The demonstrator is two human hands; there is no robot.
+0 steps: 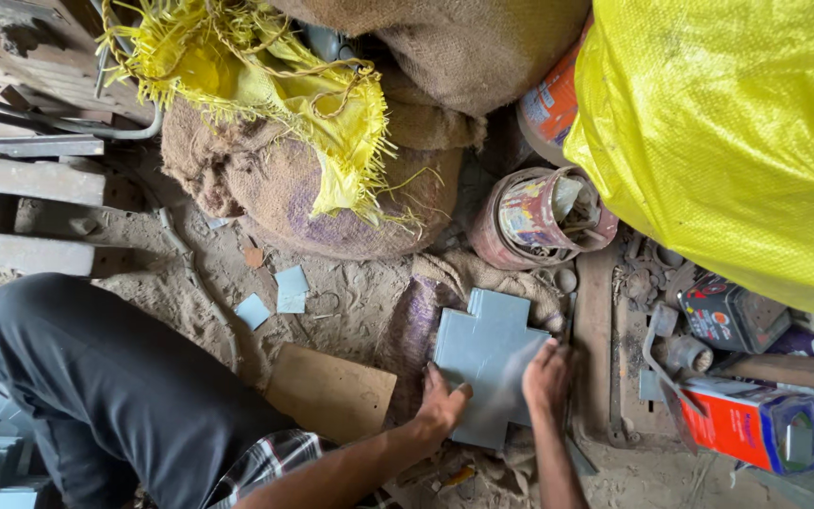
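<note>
Head view, looking down at a sandy floor (350, 302).

Item 1: cross-shaped grey metal sheet (484, 353), lying flat on the floor over a fold of burlap cloth (426, 311), centre-right of frame.

Item 2: left hand (445, 403), resting on the lower left edge of the sheet; fingers together and laid flat against the metal, thumb out to the side, pressing rather than gripping.

Item 3: right hand (546, 377), on the right edge of the sheet; fingers curled down over that edge, whether they clamp it cannot be told.

Item 4: brown board (332, 391), flat on the floor just left of the sheet.

Item 5: small grey metal offcuts (289, 287), scattered on the sand, above the board.

Item 6: rusty paint tin (539, 219), holding scraps, just above the sheet.

Item 7: burlap sack (294, 188) with frayed yellow woven cloth (266, 75) draped on it, upper centre.

Item 8: large yellow woven bag (737, 132), upper right.

Item 9: red carton (756, 424), lower right.

Item 10: the person's dark trouser leg (115, 386), lower left.
</note>
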